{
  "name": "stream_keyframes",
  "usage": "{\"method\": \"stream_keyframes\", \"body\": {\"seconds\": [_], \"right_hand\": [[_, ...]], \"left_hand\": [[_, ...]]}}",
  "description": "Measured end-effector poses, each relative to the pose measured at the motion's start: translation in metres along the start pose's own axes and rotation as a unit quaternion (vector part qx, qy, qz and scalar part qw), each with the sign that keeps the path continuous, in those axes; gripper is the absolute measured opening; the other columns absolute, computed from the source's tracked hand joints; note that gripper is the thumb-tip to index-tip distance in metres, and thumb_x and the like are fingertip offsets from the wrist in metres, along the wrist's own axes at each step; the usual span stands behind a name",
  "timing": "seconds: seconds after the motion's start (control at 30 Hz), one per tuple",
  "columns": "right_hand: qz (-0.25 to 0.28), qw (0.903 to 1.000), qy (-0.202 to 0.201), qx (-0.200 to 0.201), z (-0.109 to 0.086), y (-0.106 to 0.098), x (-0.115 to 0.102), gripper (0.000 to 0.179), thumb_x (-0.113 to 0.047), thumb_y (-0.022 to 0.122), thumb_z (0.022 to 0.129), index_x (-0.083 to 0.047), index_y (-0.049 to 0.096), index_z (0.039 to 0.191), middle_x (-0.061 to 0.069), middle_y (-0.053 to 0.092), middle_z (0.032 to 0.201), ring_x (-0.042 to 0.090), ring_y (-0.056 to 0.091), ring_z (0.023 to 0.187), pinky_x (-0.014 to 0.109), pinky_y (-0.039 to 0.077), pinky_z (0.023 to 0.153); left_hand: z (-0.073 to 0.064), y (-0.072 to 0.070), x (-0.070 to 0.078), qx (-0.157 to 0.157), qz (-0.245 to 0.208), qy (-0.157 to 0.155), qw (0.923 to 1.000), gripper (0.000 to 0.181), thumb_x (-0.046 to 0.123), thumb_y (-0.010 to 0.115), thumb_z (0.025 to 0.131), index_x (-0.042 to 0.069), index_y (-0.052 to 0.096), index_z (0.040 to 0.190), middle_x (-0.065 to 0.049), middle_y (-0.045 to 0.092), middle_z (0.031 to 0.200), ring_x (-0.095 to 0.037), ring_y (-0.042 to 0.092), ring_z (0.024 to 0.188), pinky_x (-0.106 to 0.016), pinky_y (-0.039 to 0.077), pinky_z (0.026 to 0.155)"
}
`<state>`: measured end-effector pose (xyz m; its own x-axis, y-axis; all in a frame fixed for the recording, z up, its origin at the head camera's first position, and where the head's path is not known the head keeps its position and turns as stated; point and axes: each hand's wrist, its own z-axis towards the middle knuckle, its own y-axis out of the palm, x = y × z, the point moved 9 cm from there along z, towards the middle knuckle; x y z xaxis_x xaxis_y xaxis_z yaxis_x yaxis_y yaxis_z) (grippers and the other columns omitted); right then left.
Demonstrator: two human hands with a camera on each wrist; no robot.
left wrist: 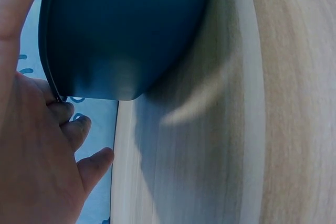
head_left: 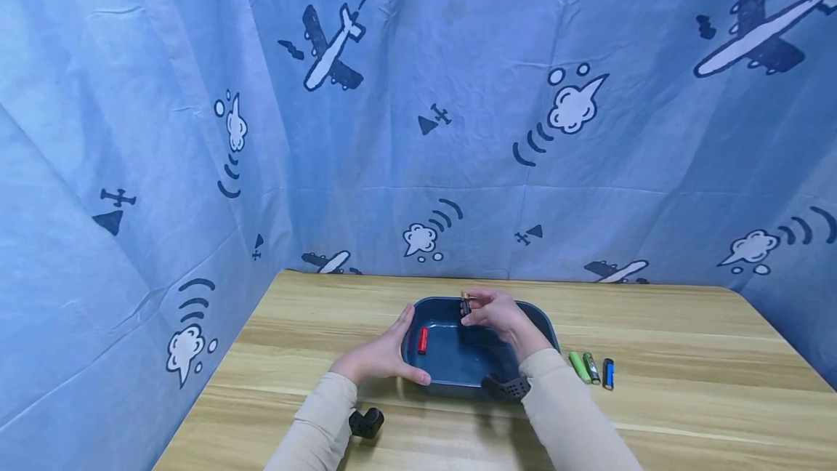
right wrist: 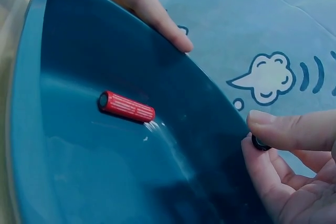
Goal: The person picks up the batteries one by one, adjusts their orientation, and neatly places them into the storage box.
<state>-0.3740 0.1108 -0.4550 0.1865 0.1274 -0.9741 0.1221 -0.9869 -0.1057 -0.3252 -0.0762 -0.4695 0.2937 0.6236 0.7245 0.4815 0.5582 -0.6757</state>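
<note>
A dark blue rectangular basin (head_left: 458,387) sits on the table. My left hand (head_left: 382,356) holds its left end, thumb at the near rim and fingers along the far side. In the left wrist view, the lower fingers of that hand bend beside the basin's edge. Over the far part of the basin, my right hand (head_left: 493,315) pinches a black battery with a copper-coloured end (head_left: 466,304) between thumb and fingers. In the right wrist view only the dark end of that battery shows. A red battery (right wrist: 127,107) lies on the basin floor near its left wall.
To the right of the basin, a light green battery (head_left: 579,367), a dark green patterned battery (head_left: 591,368) and a blue and black battery (head_left: 609,373) lie on the wooden table (head_left: 693,355). A blue curtain (head_left: 458,129) with printed planes hangs behind the table and at its sides.
</note>
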Motion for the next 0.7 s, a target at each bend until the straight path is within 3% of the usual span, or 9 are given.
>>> {"method": "stream_keyframes", "body": {"seconds": [0.4, 0.7], "right_hand": [[0.028, 0.9993, 0.021, -0.014, 0.009, 0.018, -0.001, 0.059, 0.013, 0.071, 0.071, 0.001, 0.055, 0.126, 0.014, 0.062, 0.104, 0.019, 0.06, 0.085, 0.034, 0.051, 0.081], [0.081, 0.993, 0.012, -0.085, 0.013, 0.043, 0.001, 0.059, 0.018, 0.065, 0.073, 0.007, 0.048, 0.129, 0.011, 0.067, 0.094, 0.015, 0.064, 0.08, 0.031, 0.054, 0.074]], "left_hand": [[-0.001, -0.001, 0.001, 0.001, -0.002, 0.002, 1.0, 0.122, 0.045, 0.08, 0.067, 0.014, -0.004, 0.15, -0.003, -0.004, 0.155, -0.022, 0.009, 0.139, -0.043, 0.018, 0.11], [-0.001, -0.001, 0.001, 0.0, -0.012, 0.002, 0.9999, 0.123, 0.044, 0.081, 0.067, 0.014, -0.005, 0.15, -0.004, -0.004, 0.155, -0.024, 0.012, 0.139, -0.044, 0.02, 0.109]]}}
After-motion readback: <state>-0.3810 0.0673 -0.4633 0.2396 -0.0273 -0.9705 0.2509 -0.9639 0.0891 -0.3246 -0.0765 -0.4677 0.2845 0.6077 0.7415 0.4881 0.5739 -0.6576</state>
